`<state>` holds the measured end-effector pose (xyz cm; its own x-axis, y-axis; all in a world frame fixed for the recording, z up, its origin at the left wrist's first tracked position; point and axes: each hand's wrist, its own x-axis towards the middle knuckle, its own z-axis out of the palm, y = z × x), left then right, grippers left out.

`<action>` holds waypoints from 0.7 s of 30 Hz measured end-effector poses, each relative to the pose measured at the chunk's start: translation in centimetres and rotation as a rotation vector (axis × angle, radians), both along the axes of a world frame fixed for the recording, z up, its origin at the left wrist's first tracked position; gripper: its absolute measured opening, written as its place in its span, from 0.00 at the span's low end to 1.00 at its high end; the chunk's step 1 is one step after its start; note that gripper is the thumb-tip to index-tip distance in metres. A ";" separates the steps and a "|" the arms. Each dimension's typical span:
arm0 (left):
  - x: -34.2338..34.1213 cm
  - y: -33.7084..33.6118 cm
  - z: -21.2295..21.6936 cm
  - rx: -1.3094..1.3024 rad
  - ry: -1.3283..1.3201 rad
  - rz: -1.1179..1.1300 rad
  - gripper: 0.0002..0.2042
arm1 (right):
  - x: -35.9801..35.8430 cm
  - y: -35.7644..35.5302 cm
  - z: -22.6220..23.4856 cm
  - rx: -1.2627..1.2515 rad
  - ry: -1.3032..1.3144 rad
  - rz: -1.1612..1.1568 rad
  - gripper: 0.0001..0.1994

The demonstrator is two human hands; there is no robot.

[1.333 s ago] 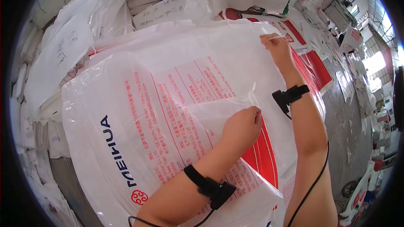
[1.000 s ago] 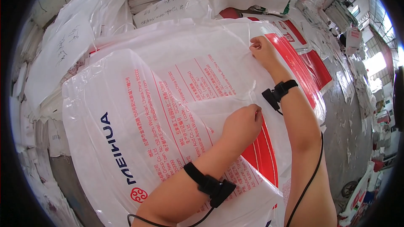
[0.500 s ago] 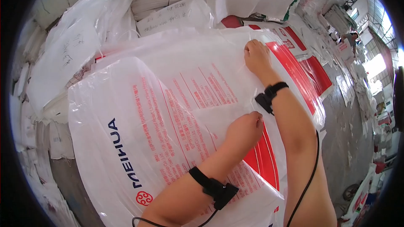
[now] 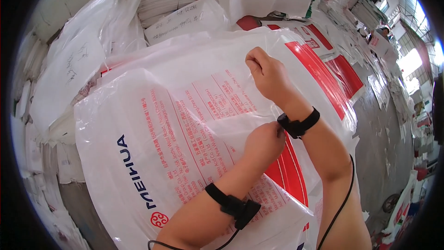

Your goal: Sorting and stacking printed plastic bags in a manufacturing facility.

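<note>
A big white plastic sack [image 4: 152, 143] with red print and a red band lies flat on a stack of like sacks in front of me. A thin clear inner film [image 4: 222, 83] lies over it. My left hand [image 4: 264, 142] pinches a fold of that film near the sack's middle. My right hand [image 4: 267, 75] is closed on the film's edge farther up, fingers curled. Both wrists wear black bands with a cable.
More white sacks are piled at the left and back [image 4: 69, 65]. Stacked white sheets [image 4: 162, 0] lie at the top. A grey floor [image 4: 384, 134] runs along the right, strewn with sacks. A person [image 4: 381, 32] stands far at the upper right.
My right hand has drawn back from the sack's far right corner toward the middle, pulling the film with it. My left hand has stayed in place on the fold.
</note>
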<state>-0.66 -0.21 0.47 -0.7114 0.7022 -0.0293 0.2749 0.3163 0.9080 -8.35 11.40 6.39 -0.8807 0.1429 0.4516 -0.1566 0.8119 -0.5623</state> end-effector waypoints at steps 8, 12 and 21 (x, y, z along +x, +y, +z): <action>-0.1 0.6 -1.7 0.190 -0.177 0.127 0.17 | 6.9 2.1 -1.1 -0.159 0.021 -0.183 0.04; 0.0 0.3 0.9 0.286 -0.326 0.252 0.21 | 10.6 -0.4 -2.1 -0.337 -0.055 -0.275 0.03; -0.3 0.2 -1.0 0.451 -0.098 0.115 0.24 | 12.3 -0.9 -4.1 -0.708 -0.210 -0.203 0.04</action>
